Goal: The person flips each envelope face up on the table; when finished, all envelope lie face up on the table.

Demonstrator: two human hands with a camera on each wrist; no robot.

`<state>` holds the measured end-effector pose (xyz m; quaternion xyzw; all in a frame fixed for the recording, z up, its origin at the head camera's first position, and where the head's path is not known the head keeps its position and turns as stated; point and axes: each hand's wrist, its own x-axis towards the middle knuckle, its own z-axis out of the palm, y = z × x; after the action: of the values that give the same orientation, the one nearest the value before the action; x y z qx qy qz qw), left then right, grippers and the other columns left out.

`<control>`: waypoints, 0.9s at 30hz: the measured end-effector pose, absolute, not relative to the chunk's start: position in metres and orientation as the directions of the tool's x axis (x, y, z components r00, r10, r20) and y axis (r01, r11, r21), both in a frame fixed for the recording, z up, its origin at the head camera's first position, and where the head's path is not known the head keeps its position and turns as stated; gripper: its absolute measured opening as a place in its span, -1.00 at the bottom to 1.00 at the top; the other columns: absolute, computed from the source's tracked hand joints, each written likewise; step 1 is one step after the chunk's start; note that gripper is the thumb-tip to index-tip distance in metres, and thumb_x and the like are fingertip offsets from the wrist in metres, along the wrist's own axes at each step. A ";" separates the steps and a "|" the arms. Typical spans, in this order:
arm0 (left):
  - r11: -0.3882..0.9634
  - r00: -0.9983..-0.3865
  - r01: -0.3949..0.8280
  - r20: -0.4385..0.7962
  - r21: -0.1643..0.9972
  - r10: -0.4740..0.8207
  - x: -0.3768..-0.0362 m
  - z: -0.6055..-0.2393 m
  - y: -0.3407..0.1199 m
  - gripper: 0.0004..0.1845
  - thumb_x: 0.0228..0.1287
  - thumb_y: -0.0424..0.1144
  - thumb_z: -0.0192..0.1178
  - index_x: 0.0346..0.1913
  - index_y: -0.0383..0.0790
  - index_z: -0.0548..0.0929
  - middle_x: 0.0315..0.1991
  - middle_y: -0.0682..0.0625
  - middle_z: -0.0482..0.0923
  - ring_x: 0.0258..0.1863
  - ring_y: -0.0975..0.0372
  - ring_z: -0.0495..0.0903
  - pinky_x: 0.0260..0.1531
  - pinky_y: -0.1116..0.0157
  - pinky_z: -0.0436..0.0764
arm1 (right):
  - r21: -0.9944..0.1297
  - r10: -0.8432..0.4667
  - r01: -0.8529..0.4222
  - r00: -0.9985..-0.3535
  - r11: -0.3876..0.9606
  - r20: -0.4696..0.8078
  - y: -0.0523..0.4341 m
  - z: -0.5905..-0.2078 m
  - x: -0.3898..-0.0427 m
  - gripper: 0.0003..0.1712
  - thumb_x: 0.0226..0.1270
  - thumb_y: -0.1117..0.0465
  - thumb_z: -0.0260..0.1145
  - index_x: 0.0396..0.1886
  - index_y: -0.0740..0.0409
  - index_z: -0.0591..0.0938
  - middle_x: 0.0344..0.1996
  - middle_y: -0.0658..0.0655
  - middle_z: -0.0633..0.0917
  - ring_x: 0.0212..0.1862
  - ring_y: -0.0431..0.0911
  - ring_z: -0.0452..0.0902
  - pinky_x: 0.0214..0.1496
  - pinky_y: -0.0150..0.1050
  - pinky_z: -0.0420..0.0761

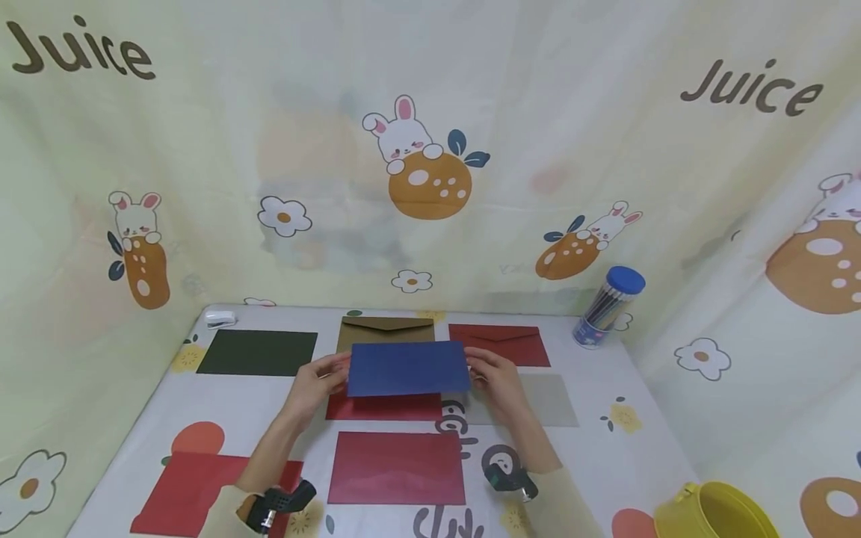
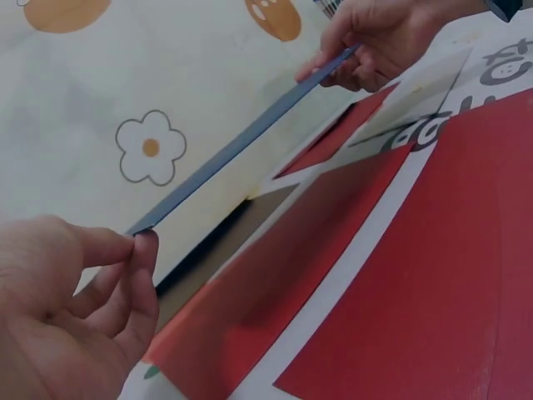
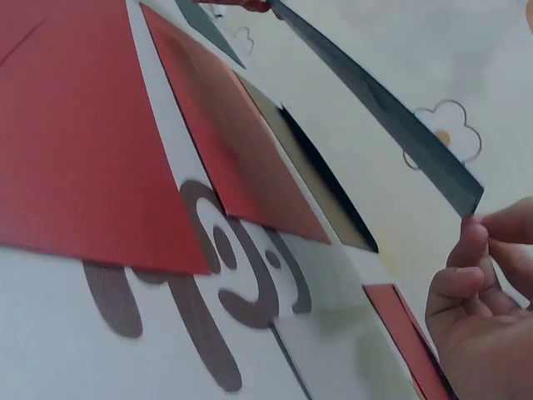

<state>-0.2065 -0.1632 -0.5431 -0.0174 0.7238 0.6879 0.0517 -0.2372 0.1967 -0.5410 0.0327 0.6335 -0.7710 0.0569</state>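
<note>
Above the middle of the surface (image 1: 605, 441), a blue envelope (image 1: 407, 368) hangs in the air — one short end in each hand. The left hand (image 1: 316, 382) pinches its left end between thumb and fingertips, and the right hand (image 1: 496, 377) pinches the other end the same way, so each grip is narrow, with only the thin paper in it. From the wrist views the envelope looks very thin and is caught only at its corners.

That is the weak spot. Such a small pinch could slip, and then one end would drop and the envelope would swing down. If the hands pull apart too hard, the paper could bend or crease.

Under it lie more envelopes, close together — a red envelope (image 1: 383, 407), a brown one (image 1: 385, 329), a grey one (image 1: 548, 400) and a bigger red one (image 1: 397, 468) nearer the person. A falling blue envelope could land on them and knock them out of line. The pencil tub (image 1: 608, 307) stands well apart at the back right, so it looks safe.
</note>
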 end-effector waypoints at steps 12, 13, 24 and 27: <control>0.159 -0.993 -0.036 -0.054 0.987 0.110 -0.205 -0.544 -0.156 -0.54 0.39 -0.39 0.25 0.32 -0.17 0.56 -0.01 -0.19 0.65 -0.10 0.12 0.69 -0.12 0.30 0.68 | -0.987 -0.038 -0.035 -0.999 0.155 0.029 0.219 -0.544 -0.231 -0.62 0.34 0.04 0.43 0.08 0.08 0.73 -0.19 0.03 0.75 -0.23 -0.12 0.59 -0.20 -0.22 0.62; 0.165 -0.992 -0.027 -0.047 0.986 0.115 -0.205 -0.545 -0.155 -0.55 0.38 -0.39 0.25 0.31 -0.19 0.57 -0.01 -0.19 0.66 -0.10 0.12 0.70 -0.14 0.32 0.68 | -0.986 -0.042 -0.043 -0.998 0.163 0.037 0.221 -0.544 -0.231 -0.63 0.35 0.05 0.42 0.08 0.08 0.73 -0.18 0.04 0.75 -0.22 -0.12 0.60 -0.20 -0.22 0.61; 0.257 -0.995 0.009 -0.018 0.966 0.101 -0.205 -0.541 -0.153 -0.66 0.35 -0.39 0.29 0.16 -0.15 0.71 0.06 -0.11 0.70 0.01 0.08 0.69 -0.09 0.38 0.62 | -0.962 -0.053 -0.129 -0.991 0.242 0.120 0.229 -0.539 -0.228 -0.77 0.39 0.15 0.39 -0.01 0.03 0.77 -0.07 0.10 0.76 -0.17 -0.10 0.62 -0.13 -0.20 0.63; 0.275 -0.996 0.026 0.001 0.961 0.092 -0.203 -0.538 -0.153 -0.70 0.37 -0.33 0.29 0.13 -0.15 0.73 0.05 -0.10 0.70 0.01 0.10 0.68 -0.03 0.32 0.60 | -0.950 -0.071 -0.154 -0.988 0.272 0.140 0.230 -0.538 -0.227 -0.76 0.39 0.10 0.39 -0.01 0.03 0.77 -0.07 0.07 0.75 -0.11 -0.13 0.62 -0.06 -0.20 0.64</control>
<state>-0.2025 -0.1527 -0.5384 0.0371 0.7981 0.6008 0.0274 -0.2271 0.2296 -0.5382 -0.0706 0.7968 -0.5990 -0.0349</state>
